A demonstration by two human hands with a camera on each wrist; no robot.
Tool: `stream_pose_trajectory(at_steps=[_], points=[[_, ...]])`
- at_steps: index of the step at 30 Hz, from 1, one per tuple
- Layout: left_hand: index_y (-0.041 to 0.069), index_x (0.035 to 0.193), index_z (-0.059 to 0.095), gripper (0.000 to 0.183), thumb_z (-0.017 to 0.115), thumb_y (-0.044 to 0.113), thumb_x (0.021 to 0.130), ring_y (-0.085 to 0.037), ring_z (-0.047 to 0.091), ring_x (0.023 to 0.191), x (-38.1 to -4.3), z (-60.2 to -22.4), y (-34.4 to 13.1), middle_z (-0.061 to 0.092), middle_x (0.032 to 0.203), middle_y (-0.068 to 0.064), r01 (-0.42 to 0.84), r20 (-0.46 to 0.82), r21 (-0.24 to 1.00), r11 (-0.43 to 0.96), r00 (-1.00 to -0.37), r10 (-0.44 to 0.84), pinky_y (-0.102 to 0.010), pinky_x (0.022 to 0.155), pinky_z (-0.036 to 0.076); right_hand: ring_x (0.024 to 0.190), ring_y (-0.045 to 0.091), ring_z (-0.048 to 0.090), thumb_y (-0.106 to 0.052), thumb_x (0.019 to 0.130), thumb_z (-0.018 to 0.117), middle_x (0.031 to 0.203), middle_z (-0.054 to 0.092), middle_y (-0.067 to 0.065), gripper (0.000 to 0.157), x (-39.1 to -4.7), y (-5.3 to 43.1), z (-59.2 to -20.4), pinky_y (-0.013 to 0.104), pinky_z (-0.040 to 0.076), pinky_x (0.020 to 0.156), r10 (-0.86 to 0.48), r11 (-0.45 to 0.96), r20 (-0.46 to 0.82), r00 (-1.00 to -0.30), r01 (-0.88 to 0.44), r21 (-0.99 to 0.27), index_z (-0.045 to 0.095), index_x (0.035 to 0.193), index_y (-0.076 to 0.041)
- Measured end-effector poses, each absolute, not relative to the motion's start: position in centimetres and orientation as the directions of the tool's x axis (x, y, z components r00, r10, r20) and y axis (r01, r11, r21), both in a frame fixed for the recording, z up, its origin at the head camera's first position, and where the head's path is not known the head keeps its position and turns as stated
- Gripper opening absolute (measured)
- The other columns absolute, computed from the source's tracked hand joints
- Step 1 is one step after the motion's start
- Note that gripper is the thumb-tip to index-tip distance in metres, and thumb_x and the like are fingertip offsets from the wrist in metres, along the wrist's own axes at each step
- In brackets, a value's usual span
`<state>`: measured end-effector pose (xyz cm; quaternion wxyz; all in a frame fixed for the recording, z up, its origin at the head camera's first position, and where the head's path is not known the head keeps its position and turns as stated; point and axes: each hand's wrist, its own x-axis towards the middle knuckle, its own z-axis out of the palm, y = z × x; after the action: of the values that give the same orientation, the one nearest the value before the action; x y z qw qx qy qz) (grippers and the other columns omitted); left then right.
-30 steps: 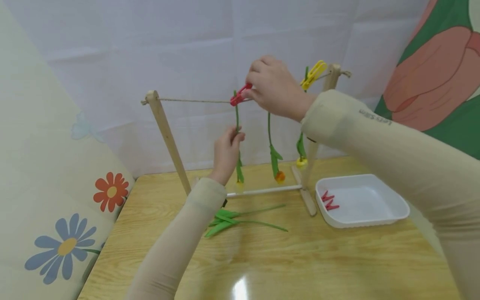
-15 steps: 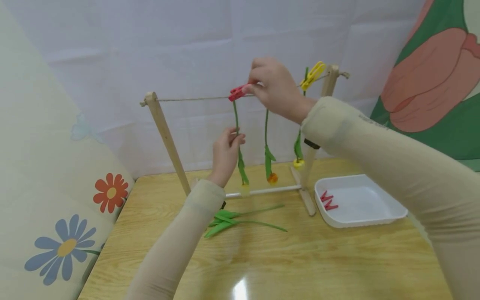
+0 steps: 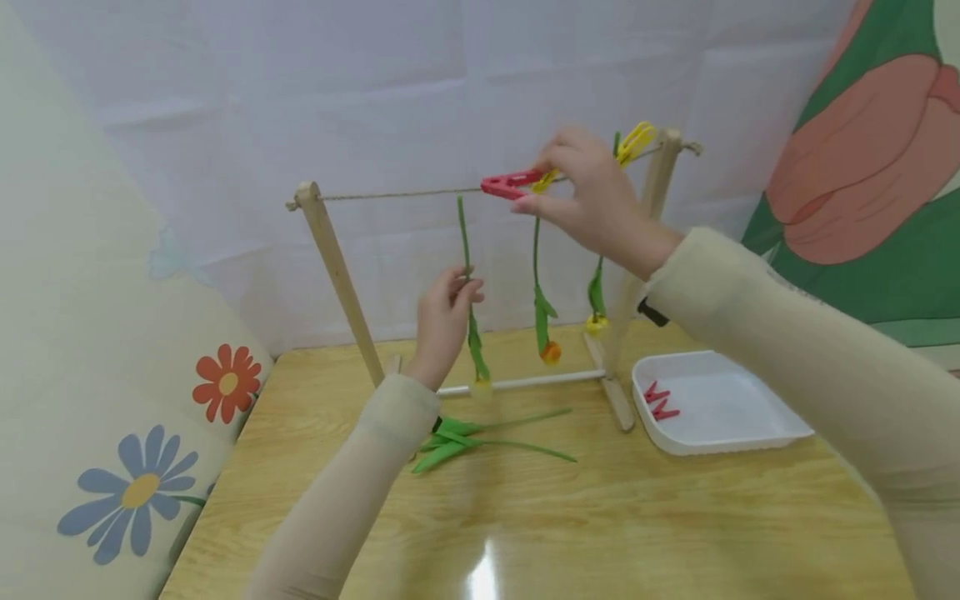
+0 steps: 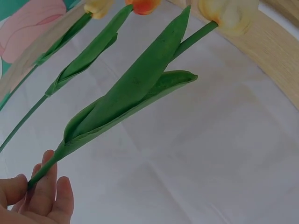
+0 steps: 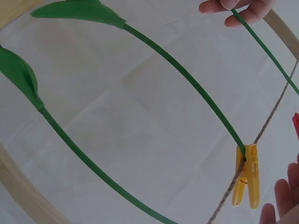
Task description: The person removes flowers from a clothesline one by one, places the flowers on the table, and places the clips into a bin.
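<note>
My left hand [image 3: 442, 321] pinches the green stem of an artificial tulip with a pale yellow bloom [image 4: 229, 14], which hangs head down with leaves [image 4: 126, 100] below the fingers. The stem's bare top end reaches about the rope's height. Between thumb and fingers, my right hand [image 3: 600, 196] holds a red clothespin [image 3: 508, 185] at the rope [image 3: 397, 196], just right of that stem and apart from it. Close by, a yellow clothespin [image 5: 247, 175] fastens an orange tulip [image 3: 550, 352] to the rope. Another yellow clothespin [image 3: 634, 143] carries a yellow tulip [image 3: 596, 323] farther right.
Wooden posts [image 3: 341, 283] hold the rope at both ends, joined low down by a white bar [image 3: 540, 382]. More green stems and leaves [image 3: 457, 437] lie on the table [image 3: 525, 517]. At right stands a white tray [image 3: 723, 446] with red clothespins [image 3: 660, 408] inside.
My right hand has moved right with the red clothespin, off the stem's top, where it was before. My left hand has come slightly down and left with the tulip.
</note>
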<state>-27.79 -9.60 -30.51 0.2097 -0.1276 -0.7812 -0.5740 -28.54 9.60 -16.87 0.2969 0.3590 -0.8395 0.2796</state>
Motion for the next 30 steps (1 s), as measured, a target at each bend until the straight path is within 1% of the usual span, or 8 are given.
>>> stream_pose_trajectory(at_steps=[4,10,16,20,22,28,29,30], points=[[-0.008,0.117,0.063,0.021,0.060,0.002,0.099,-0.037,0.072,0.090,-27.4,-31.1,-10.3,0.071,0.107,-0.027,0.459,0.493,0.833,0.310,-0.869,-0.038,-0.040,0.082,0.062,0.104,0.039,0.052,-0.009,0.080,0.084,0.101,0.062,0.025,0.034,-27.8,10.7,-17.7,0.048,0.040,0.097,-0.410,0.591,0.706,-0.577,-0.758,-0.276,0.066,0.100,0.012],[-0.007,0.120,0.062,0.023,0.060,0.002,0.099,-0.036,0.072,0.092,-26.8,-31.9,-11.0,0.070,0.108,-0.026,0.433,0.469,0.840,0.326,-0.883,-0.035,-0.034,0.078,0.062,0.110,0.041,0.052,-0.004,0.082,0.081,0.109,0.065,0.027,0.032,-26.9,12.0,-18.8,0.052,0.038,0.101,-0.399,0.571,0.719,-0.569,-0.768,-0.291,0.066,0.106,0.011],[-0.007,0.120,0.063,0.024,0.060,0.000,0.098,-0.037,0.071,0.093,-26.4,-32.5,-11.2,0.071,0.106,-0.024,0.430,0.460,0.833,0.347,-0.888,-0.005,-0.036,0.079,0.062,0.109,0.040,0.051,-0.005,0.082,0.082,0.111,0.065,0.027,0.035,-26.4,13.3,-20.1,0.052,0.038,0.097,-0.344,0.612,0.699,-0.627,-0.714,-0.339,0.066,0.108,0.011],[-0.006,0.120,0.064,0.023,0.060,0.000,0.097,-0.035,0.071,0.094,-26.2,-33.0,-11.3,0.071,0.106,-0.022,0.428,0.453,0.826,0.367,-0.891,0.022,-0.037,0.085,0.061,0.104,0.042,0.050,-0.003,0.080,0.082,0.105,0.064,0.028,0.036,-26.1,14.2,-21.1,0.050,0.038,0.092,-0.335,0.628,0.708,-0.622,-0.708,-0.324,0.065,0.107,0.013],[-0.005,0.119,0.064,0.023,0.060,0.000,0.097,-0.034,0.071,0.093,-26.1,-33.3,-11.3,0.071,0.105,-0.022,0.433,0.455,0.815,0.385,-0.890,0.036,-0.037,0.080,0.062,0.103,0.042,0.050,-0.001,0.078,0.082,0.104,0.065,0.028,0.036,-26.0,14.6,-21.7,0.050,0.038,0.090,-0.331,0.630,0.717,-0.613,-0.709,-0.316,0.065,0.106,0.013],[-0.008,0.112,0.067,0.019,0.061,-0.001,0.096,-0.033,0.071,0.086,-26.0,-34.4,-11.4,0.073,0.099,-0.023,0.505,0.538,0.725,0.468,-0.840,0.073,-0.040,0.078,0.062,0.103,0.043,0.049,0.006,0.075,0.081,0.106,0.065,0.030,0.034,-25.7,15.9,-23.9,0.045,0.038,0.092,-0.278,0.600,0.742,-0.610,-0.714,-0.362,0.065,0.104,0.014],[-0.009,0.111,0.067,0.019,0.062,-0.001,0.095,-0.033,0.071,0.085,-26.0,-34.6,-11.4,0.073,0.098,-0.023,0.519,0.554,0.708,0.479,-0.828,0.079,-0.041,0.080,0.061,0.103,0.044,0.049,0.004,0.076,0.081,0.105,0.064,0.030,0.034,-25.6,16.1,-24.2,0.045,0.038,0.092,-0.270,0.592,0.747,-0.607,-0.717,-0.368,0.064,0.104,0.015],[-0.009,0.111,0.068,0.019,0.062,-0.001,0.095,-0.034,0.071,0.086,-25.9,-34.8,-11.3,0.073,0.097,-0.023,0.530,0.567,0.692,0.491,-0.819,0.084,-0.042,0.080,0.061,0.103,0.044,0.048,-0.006,0.081,0.080,0.105,0.064,0.031,0.035,-25.6,16.3,-24.5,0.044,0.037,0.092,-0.262,0.587,0.752,-0.606,-0.718,-0.374,0.064,0.104,0.015]])
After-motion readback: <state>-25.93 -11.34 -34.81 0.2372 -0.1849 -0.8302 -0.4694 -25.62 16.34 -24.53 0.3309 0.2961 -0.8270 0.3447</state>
